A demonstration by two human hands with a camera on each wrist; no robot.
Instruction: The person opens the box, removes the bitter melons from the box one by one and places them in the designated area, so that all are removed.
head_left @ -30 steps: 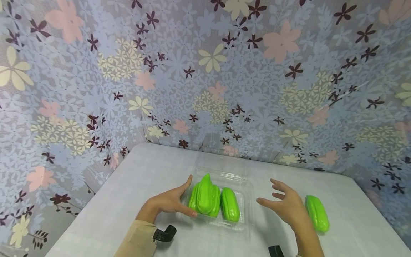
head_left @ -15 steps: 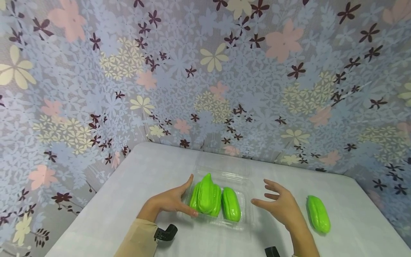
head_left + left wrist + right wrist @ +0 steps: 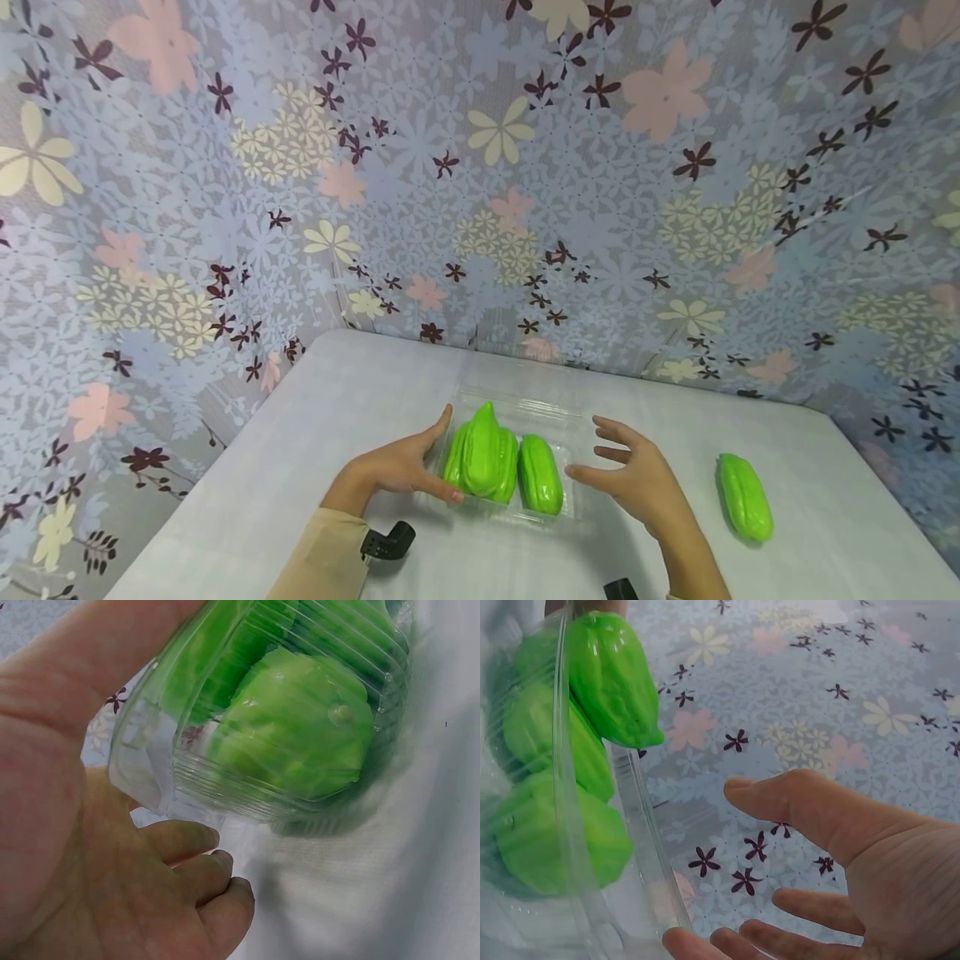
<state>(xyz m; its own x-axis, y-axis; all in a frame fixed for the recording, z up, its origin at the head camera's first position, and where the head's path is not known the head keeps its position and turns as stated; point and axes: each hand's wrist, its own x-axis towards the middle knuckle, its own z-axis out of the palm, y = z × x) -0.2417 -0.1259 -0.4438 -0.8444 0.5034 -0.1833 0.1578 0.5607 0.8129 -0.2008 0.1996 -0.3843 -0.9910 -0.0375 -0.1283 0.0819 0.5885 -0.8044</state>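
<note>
A clear plastic clamshell box (image 3: 521, 404) stands on the table and holds several glossy, ridged green vegetables (image 3: 483, 458), one lying on top of others at the left. My left hand (image 3: 397, 467) rests at the box's left side, thumb by the front rim and index finger along the side. In the left wrist view the thumb (image 3: 97, 652) lies over the box wall and the other fingers hang loosely bent below. My right hand (image 3: 637, 483) hovers by the box's right side, fingers apart, holding nothing. Whether it touches the box is hard to tell.
Another green vegetable (image 3: 745, 497) lies on the white table (image 3: 360, 367) to the right of my right hand. Flowered wallpaper (image 3: 420, 183) rises behind the table's back edge. A black wrist mount (image 3: 388, 542) sits by my left sleeve.
My right hand has moved left, from beside the loose vegetable toward the box's right side, its fingers still spread. My left hand and the box have stayed in place.
</note>
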